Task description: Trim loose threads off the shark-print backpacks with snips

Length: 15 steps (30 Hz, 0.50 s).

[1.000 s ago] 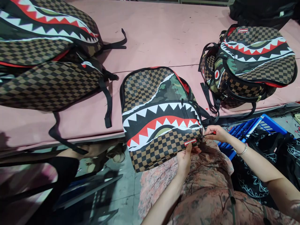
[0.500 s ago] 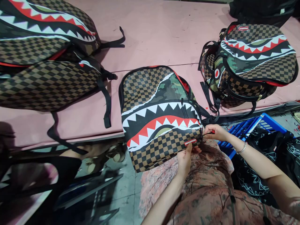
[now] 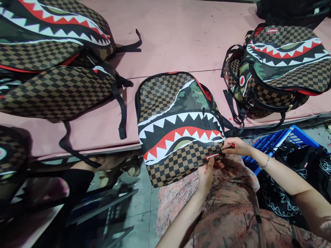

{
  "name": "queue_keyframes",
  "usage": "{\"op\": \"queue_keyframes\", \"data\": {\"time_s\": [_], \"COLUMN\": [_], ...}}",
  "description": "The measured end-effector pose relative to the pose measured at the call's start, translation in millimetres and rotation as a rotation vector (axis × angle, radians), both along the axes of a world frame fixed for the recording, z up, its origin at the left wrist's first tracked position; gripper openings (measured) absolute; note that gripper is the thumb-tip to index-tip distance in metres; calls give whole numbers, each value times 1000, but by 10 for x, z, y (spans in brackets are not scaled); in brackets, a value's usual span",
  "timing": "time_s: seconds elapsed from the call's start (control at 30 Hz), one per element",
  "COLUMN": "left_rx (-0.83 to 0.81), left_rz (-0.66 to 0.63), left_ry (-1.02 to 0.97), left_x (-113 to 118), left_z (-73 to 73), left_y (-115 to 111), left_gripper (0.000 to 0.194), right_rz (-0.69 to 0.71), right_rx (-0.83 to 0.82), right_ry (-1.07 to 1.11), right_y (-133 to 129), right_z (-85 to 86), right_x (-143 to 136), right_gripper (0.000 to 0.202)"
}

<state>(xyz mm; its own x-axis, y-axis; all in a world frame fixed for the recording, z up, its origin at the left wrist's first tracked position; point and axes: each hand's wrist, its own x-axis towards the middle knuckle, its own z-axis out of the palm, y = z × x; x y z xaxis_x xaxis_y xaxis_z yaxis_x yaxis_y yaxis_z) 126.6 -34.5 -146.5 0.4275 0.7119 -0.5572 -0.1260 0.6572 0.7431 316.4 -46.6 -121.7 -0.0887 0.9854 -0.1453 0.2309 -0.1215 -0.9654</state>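
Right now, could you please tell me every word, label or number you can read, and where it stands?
No text is clearly legible.
Held backpack, red label: white lettering, too small to read.
Rightmost backpack, second red label: too blurred to read.
Black bag behind, pale patch: too small to read.

Lower left dark — tabletop [image 3: 176, 38] brighter.

Small white characters, too tiny to read with certainty, mark a red label [image 3: 212, 156] on the checkered backpack [image 3: 178, 129] at center; a red patch [image 3: 272, 30] on a second backpack [image 3: 292, 74] is equally illegible.
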Motion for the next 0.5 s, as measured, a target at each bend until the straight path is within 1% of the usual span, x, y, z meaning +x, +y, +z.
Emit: {"op": "queue_keyframes", "data": {"time_s": [0.13, 0.27, 0.5], "left_rx": [-6, -7, 11], "left_rz": [18, 35, 23], "left_ry": [-32, -45, -43], "left_x": [1, 0, -2], "left_z": [-6, -6, -30], "left_y": [-10, -18, -27], "left_gripper": [42, 41, 42], "right_rz": [45, 56, 63], "right_rx": [-16, -2, 126], "right_ry": [19, -11, -118], "right_y": [48, 83, 117], "right_z": [36, 77, 174], "right_x": [-73, -156, -262], "right_gripper": [24, 24, 21]}}
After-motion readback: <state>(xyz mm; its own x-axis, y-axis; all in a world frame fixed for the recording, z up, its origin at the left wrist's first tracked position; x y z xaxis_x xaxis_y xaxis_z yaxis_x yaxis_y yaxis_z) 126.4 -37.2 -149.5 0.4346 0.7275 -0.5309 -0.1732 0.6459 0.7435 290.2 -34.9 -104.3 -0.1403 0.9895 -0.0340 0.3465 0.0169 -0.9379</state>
